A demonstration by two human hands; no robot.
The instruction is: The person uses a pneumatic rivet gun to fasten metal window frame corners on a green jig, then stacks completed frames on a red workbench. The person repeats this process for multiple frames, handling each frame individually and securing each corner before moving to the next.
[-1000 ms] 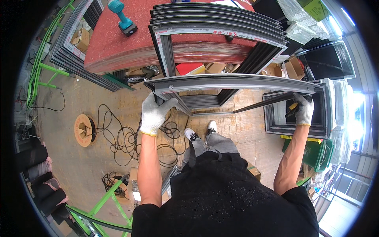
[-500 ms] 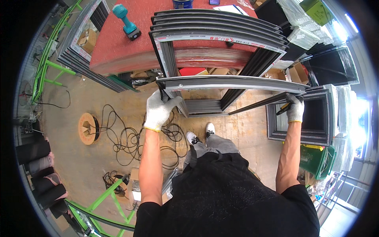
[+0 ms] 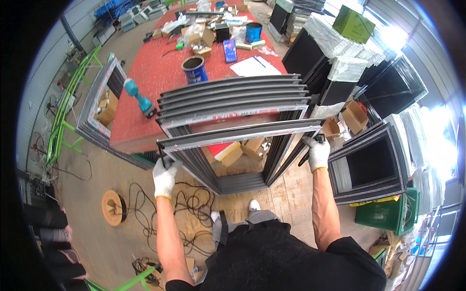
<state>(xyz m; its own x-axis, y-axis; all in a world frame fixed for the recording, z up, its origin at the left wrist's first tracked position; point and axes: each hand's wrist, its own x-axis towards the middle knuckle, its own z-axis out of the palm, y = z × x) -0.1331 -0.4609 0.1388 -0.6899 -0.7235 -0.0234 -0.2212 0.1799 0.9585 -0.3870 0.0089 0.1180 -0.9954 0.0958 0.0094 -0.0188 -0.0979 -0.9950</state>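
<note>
Gloved hands — left hand point(image 3: 166, 175), right hand point(image 3: 318, 152) — grip grey frame point(image 3: 238, 134).

Two gloved hands, the left hand point(image 3: 165, 175) and the right hand point(image 3: 318, 153), grip one grey metal frame point(image 3: 240, 135). About five more grey frames point(image 3: 233, 99) lie stacked on the red bench point(image 3: 155, 77). On the bench stand two blue cans point(image 3: 194, 68), one teal cordless drill point(image 3: 139, 99) and one phone point(image 3: 230, 50). One cable reel point(image 3: 113, 207) lies on the floor.
</note>
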